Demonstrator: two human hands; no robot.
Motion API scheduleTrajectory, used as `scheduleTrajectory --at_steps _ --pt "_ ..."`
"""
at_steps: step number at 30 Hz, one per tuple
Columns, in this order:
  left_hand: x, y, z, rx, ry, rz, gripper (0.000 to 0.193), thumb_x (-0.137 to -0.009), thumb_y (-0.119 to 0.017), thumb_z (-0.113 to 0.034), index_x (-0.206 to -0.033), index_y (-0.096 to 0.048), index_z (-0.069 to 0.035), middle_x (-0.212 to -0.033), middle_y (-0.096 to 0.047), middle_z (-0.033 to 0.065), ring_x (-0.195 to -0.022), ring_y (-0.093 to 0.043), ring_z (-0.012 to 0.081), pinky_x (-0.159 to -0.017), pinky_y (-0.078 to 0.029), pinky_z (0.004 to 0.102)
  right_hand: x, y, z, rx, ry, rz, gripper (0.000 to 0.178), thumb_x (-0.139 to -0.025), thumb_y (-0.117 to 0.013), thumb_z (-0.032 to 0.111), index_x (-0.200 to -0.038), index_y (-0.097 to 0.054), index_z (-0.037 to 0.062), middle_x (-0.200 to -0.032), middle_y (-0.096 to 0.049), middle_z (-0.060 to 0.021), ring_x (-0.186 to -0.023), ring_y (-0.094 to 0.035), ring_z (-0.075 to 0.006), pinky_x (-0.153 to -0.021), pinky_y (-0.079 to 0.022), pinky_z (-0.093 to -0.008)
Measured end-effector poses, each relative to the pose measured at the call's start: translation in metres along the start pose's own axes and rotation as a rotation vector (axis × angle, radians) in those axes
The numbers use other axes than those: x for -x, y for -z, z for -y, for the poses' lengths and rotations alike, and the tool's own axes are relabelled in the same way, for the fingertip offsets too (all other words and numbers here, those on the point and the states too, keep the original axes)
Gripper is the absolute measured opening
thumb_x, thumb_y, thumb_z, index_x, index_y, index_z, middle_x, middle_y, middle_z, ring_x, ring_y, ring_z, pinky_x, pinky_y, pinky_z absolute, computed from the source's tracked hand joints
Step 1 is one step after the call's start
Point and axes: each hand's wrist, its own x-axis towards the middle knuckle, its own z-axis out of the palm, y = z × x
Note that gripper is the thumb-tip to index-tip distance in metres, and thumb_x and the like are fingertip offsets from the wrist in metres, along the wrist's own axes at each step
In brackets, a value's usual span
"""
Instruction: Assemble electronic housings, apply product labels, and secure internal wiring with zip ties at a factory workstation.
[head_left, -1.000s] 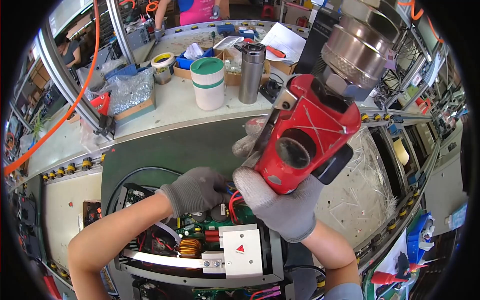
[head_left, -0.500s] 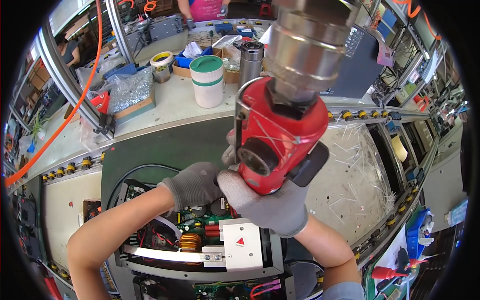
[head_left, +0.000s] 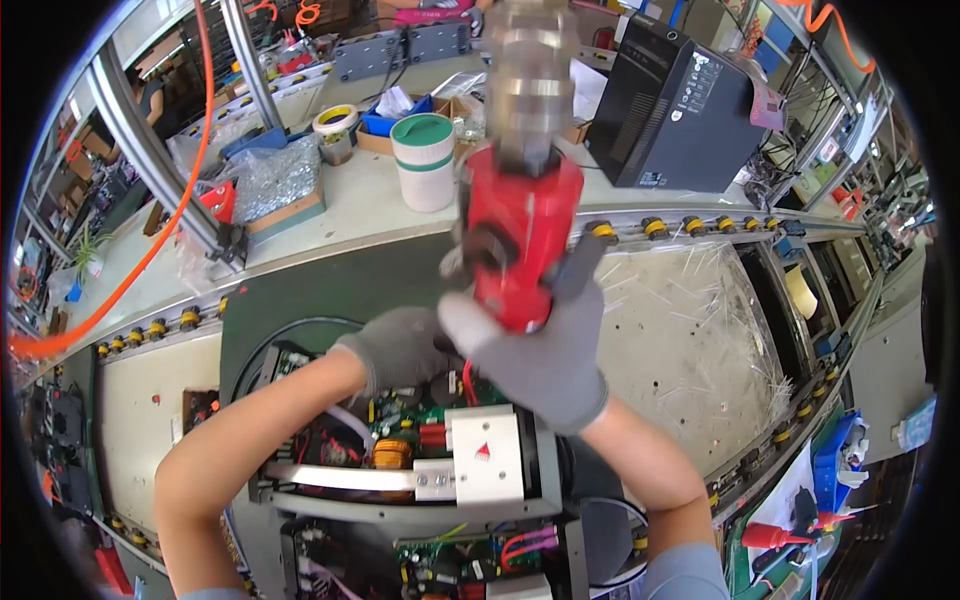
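My right hand, in a grey work glove, grips the lower body of a red power screwdriver. Its metal upper section is blurred and points upward, toward the camera. My left hand, gloved too, reaches over the far side of an opened electronic unit. Its fingers are curled; their tips and anything in them are hidden. Inside the unit are a green circuit board, a copper-wound coil and a white cover plate with a red triangle mark. A white strip runs along the near side.
A second opened unit sits closer to me. Across the bench stand a white canister with a green lid, a box of bagged small parts and a black computer case. An orange air hose hangs left. Another person works beyond.
The screwdriver appears smaller and farther from the camera, shifted left, with my right hand still around it. My left hand stays over the unit. The whole view has shifted slightly.
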Motion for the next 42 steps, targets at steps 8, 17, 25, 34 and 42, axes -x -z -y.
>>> scheduleTrajectory --at_steps 8,17,25,34,42 --pt "0.096 0.029 -0.088 1.111 0.321 -0.206 0.028 -0.088 -0.05 -0.007 -0.114 -0.049 0.004 -0.109 -0.054 0.0124 -0.1 -0.059 0.0204 -0.088 -0.05 0.0275 -0.008 0.056 0.089 -0.477 -0.112 -0.176 0.042 -0.083 -0.054 0.015 -0.119 -0.042 -0.0032 -0.093 -0.059 -0.0171 -0.057 -0.054 -0.0144 -0.049 -0.045 -0.0267" --pt "0.162 -0.048 -0.15 1.637 0.093 -0.043 0.029 -0.093 -0.05 -0.02 -0.113 -0.047 0.001 -0.094 -0.055 0.0069 -0.075 -0.053 0.0095 -0.064 -0.048 0.0201 0.085 0.1 0.158 -0.918 0.156 -0.172 0.044 -0.083 -0.057 0.015 -0.118 -0.035 0.0016 -0.099 -0.048 -0.0108 -0.059 -0.043 -0.0104 -0.055 -0.038 -0.0263" --pt "0.181 -0.081 -0.176 1.508 0.191 -0.032 0.028 -0.091 -0.053 -0.03 -0.104 -0.054 -0.005 -0.082 -0.052 -0.0022 -0.065 -0.044 0.0037 -0.052 -0.037 0.0144 0.134 0.099 0.183 -1.01 0.186 -0.18 0.044 -0.084 -0.058 0.017 -0.121 -0.036 0.0041 -0.105 -0.053 -0.0128 -0.065 -0.051 -0.0141 -0.059 -0.044 -0.0296" --pt "0.195 -0.085 -0.183 1.499 0.135 -0.045 0.031 -0.091 -0.053 -0.028 -0.109 -0.053 -0.003 -0.085 -0.053 0.0 -0.066 -0.046 0.0036 -0.057 -0.041 0.0151 0.142 0.091 0.188 -0.977 0.25 -0.231 0.046 -0.083 -0.058 0.017 -0.121 -0.036 0.0029 -0.107 -0.053 -0.0134 -0.066 -0.052 -0.0139 -0.06 -0.043 -0.03" --pt "0.199 -0.092 -0.166 1.565 0.111 -0.009 0.032 -0.09 -0.056 -0.027 -0.11 -0.052 -0.002 -0.087 -0.053 0.0005 -0.069 -0.047 0.0045 -0.057 -0.041 0.0136 0.139 0.081 0.188 -1.037 0.219 -0.327 0.044 -0.083 -0.057 0.016 -0.118 -0.036 0.0022 -0.101 -0.052 -0.0115 -0.064 -0.049 -0.0133 -0.057 -0.041 -0.0289"
